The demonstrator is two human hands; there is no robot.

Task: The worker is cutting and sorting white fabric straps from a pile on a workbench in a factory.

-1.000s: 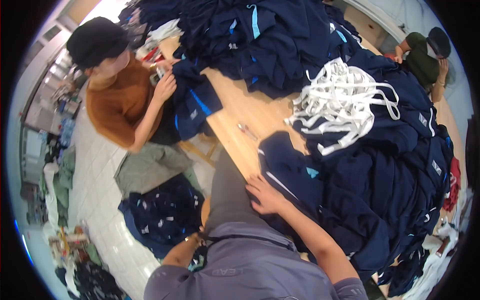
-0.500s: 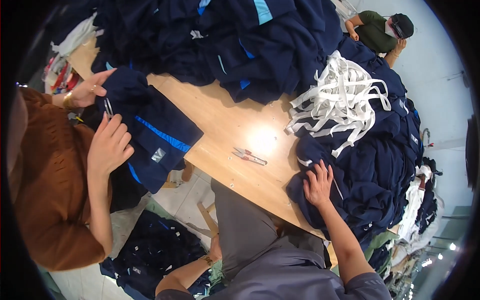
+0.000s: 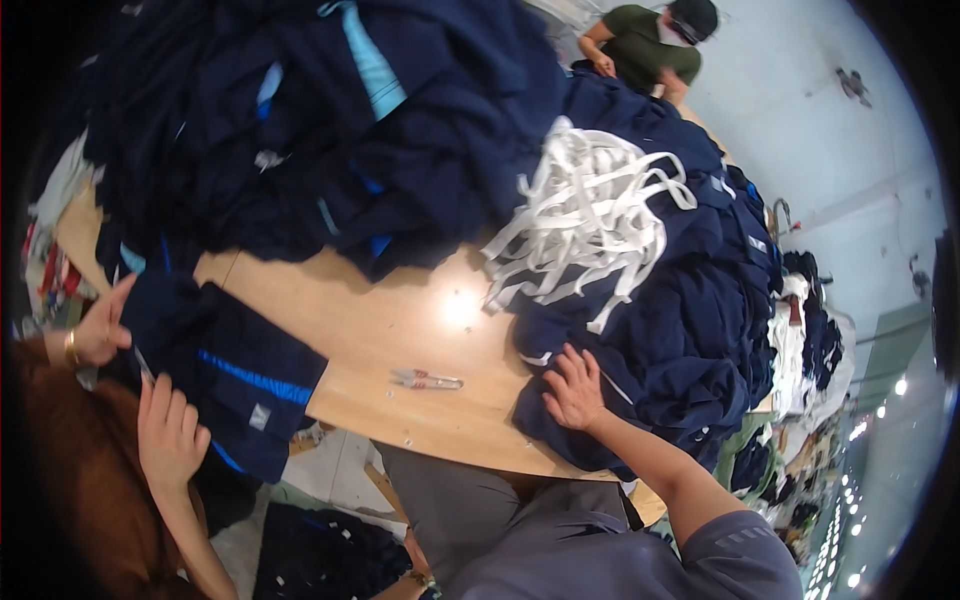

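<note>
My right hand (image 3: 575, 388) lies with fingers spread on a dark navy garment (image 3: 545, 425) at the near edge of a big navy pile. A short white strip shows on the cloth beside its fingertips. Low in the picture, my left hand (image 3: 415, 555) hangs beside my grey-clad leg, below the table's level. Its fingers are mostly hidden. On the wooden table (image 3: 360, 340), a pair of thread snips (image 3: 427, 380) with reddish marks lies to the left of my right hand, touched by nobody.
A tangle of white tapes (image 3: 600, 215) sits on the right-hand pile. Another navy pile (image 3: 300, 150) covers the table's far side. At left, a co-worker in brown (image 3: 75, 470) holds a navy garment (image 3: 235, 370) and a small tool. A person in green (image 3: 645, 50) stands at the back.
The view has swung, so the table and piles sit lower and further left. My right hand stays on the same garment; my left hand remains low beside my leg.
</note>
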